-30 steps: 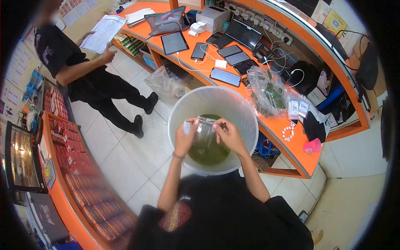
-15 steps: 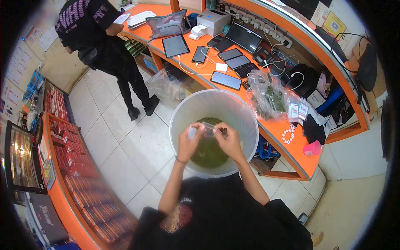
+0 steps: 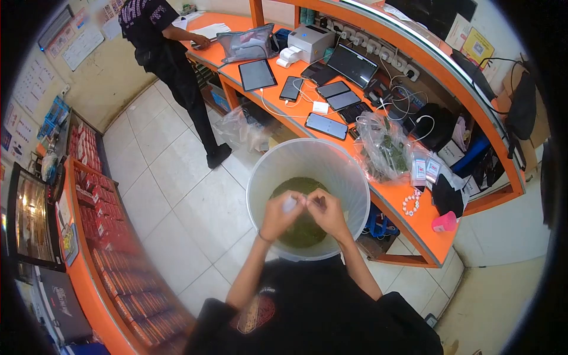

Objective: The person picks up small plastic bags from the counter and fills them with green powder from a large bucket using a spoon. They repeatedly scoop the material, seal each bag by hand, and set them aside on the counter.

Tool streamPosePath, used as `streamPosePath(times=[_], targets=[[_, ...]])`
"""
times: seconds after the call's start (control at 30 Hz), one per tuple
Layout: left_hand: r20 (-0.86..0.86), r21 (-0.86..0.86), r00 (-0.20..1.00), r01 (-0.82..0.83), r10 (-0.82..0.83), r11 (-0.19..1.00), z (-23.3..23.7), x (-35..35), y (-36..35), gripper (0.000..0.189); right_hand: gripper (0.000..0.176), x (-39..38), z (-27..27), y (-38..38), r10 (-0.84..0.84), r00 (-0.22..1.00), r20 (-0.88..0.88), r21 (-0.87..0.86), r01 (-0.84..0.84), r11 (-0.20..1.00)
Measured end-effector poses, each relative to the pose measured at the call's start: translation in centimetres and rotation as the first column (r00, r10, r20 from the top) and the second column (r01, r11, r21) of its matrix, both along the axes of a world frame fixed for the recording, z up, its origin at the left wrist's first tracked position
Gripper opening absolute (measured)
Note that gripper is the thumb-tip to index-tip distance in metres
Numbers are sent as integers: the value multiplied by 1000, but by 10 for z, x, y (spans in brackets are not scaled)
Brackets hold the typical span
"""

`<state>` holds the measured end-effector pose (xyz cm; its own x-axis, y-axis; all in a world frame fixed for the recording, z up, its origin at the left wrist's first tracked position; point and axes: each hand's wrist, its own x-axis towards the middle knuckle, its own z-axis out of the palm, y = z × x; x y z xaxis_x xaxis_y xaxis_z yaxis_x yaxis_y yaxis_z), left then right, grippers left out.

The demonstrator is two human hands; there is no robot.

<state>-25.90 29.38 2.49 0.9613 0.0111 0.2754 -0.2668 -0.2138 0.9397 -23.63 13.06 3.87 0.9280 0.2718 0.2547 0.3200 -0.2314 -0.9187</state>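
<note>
My left hand and my right hand meet fingertip to fingertip over a large translucent tub. A layer of green, leafy-looking material covers the tub's bottom. A small clear plastic bag shows whitish at my left fingers, which are closed on it. My right fingers pinch at the same spot; the part of the bag between the hands is mostly hidden. Whether anything is inside the bag, I cannot make out.
An orange counter holds a plastic bag of green leaves, several phones, a tablet, a label printer and a pink cup. A person in black stands at the far left counter. Shelves of red packets line the left.
My hands have come closer together, and the plastic stretched between them is now mostly covered. The other person now has a hand at the papers. The view has shifted slightly.
</note>
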Motion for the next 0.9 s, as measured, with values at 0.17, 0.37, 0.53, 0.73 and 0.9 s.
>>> streamPosePath(times=[0.17, 0.37, 0.53, 0.73, 0.9], targets=[[-23, 95, 999, 39, -37, 995, 4, -2, 9, 13, 9, -7, -3, -6, 38, 999, -27, 29, -37, 999], [-78, 119, 994, -67, 76, 991, 1, 6, 27, 18, 8, -14, -11, -18, -20, 999, 36, 9, 20, 1000], [-42, 311, 979, -175, 198, 934, 2, 22, 23, 17, 10, -20, -25, -29, -59, 998, 32, -49, 61, 997], [226, 232, 972, -123, 70, 965, 58, 104, -58, 28, 15, -26, -37, -40, -118, 987, -109, -289, 82, 954], [254, 172, 949, 145, -186, 974, 92, 129, -124, 44, 17, -28, -41, -34, -122, 990, -77, -205, 104, 973]])
